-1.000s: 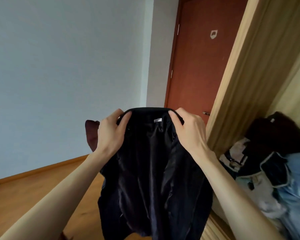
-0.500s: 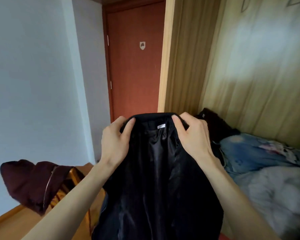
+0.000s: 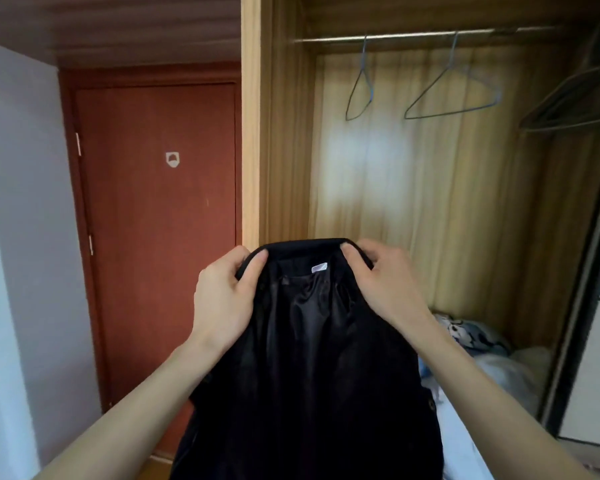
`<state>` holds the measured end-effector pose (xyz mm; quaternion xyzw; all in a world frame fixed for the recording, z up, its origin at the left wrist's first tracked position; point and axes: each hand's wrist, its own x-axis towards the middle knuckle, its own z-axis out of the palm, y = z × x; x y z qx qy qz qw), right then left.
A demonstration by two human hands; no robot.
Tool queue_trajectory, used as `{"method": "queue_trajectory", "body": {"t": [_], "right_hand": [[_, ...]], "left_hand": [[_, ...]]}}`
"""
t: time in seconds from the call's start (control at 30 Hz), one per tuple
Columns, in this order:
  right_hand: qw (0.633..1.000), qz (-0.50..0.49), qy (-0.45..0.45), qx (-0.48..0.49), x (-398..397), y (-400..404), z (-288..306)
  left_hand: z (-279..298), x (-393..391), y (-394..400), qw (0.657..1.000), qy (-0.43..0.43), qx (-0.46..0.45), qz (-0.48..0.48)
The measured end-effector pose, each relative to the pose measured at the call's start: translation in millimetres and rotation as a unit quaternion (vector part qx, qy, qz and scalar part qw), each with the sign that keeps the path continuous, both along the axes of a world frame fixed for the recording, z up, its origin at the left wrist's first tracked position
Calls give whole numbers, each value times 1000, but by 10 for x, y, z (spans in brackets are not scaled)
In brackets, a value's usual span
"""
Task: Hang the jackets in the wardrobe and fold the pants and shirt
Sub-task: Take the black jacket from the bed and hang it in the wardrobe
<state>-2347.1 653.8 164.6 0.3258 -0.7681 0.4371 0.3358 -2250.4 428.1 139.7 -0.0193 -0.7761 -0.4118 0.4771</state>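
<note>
A black jacket hangs in front of me with its shiny lining and a small white label facing me. My left hand grips the collar at its left end and my right hand grips it at the right end. The open wooden wardrobe stands straight ahead. Its metal rail runs across the top, well above my hands. Two bare grey wire hangers and a dark hanger hang from it.
A red-brown door is shut on the left, beside the wardrobe's side panel. Blue and white bedding is piled on the wardrobe floor at the lower right. A dark sliding-door frame borders the right side.
My view has swung right and up, from the wall and door to the wardrobe's rail and hangers. Both hands keep their hold on the collar. The maroon garment on the chair is out of view.
</note>
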Motion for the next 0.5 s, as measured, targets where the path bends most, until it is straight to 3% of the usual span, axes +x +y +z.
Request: {"method": "queue_trajectory", "body": {"t": [0.3, 0.5], "right_hand": [[998, -56, 11, 4, -469, 116, 660], [994, -92, 4, 64, -835, 113, 1033]], "left_hand": [[740, -761, 55, 999, 29, -26, -25], [1176, -1225, 9, 994, 41, 10, -96]]}}
